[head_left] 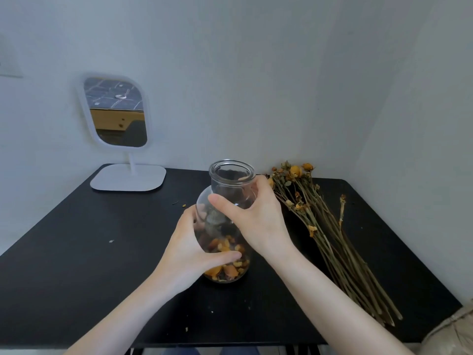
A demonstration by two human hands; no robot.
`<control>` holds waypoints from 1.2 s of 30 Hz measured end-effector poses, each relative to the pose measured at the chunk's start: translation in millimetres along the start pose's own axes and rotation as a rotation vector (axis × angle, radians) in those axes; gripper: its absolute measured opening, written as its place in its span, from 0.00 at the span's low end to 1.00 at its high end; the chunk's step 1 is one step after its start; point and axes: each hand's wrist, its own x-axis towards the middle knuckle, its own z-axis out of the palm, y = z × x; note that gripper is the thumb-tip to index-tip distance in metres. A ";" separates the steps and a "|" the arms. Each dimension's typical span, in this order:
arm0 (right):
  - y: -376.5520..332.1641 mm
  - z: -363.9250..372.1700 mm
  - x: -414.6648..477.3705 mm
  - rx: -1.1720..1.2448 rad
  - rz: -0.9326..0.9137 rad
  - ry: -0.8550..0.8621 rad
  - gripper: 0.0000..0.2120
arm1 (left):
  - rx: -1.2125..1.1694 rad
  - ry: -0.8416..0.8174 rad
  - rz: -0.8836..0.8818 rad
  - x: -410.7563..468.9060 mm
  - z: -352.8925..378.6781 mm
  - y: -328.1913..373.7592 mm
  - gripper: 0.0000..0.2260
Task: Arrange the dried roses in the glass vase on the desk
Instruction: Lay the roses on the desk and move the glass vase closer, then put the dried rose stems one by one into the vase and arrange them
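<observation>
Currently the clear round-bellied glass vase (pixel 230 184) stands upright near the middle of the black desk (pixel 102 252), with loose orange and brown dried petals (pixel 224 247) in its bottom. Left hand (pixel 190 248) is wrapped round the belly; right hand (pixel 258 219) clasps the shoulder below the neck. Glass judged smooth, rigid, breakable and fairly weighty: a two-handed hold low down is sound. Long-stemmed dried yellow roses (pixel 322 226) lie flat just right of the vase; judged light and brittle, best lifted by the stems, never the heads.
</observation>
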 end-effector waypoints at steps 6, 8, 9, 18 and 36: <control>1.6 1.9 -2.6 0.002 -0.012 -0.013 0.23 | -0.060 0.017 -0.019 -5.1 1.9 1.3 0.43; 4.5 -5.8 -3.2 -0.020 -0.041 -0.072 0.26 | -0.038 0.128 0.016 -18.5 3.5 4.5 0.46; 7.1 -12.8 -4.1 -0.037 -0.056 -0.093 0.29 | -0.004 0.214 0.075 -27.1 4.1 6.2 0.46; 72.2 -140.9 11.3 -0.247 0.105 0.157 0.16 | 0.263 -0.076 0.495 -45.7 77.0 46.6 0.09; 141.5 -169.3 24.2 -0.797 0.428 -0.141 0.10 | 0.338 -0.106 -0.263 57.4 201.2 18.3 0.12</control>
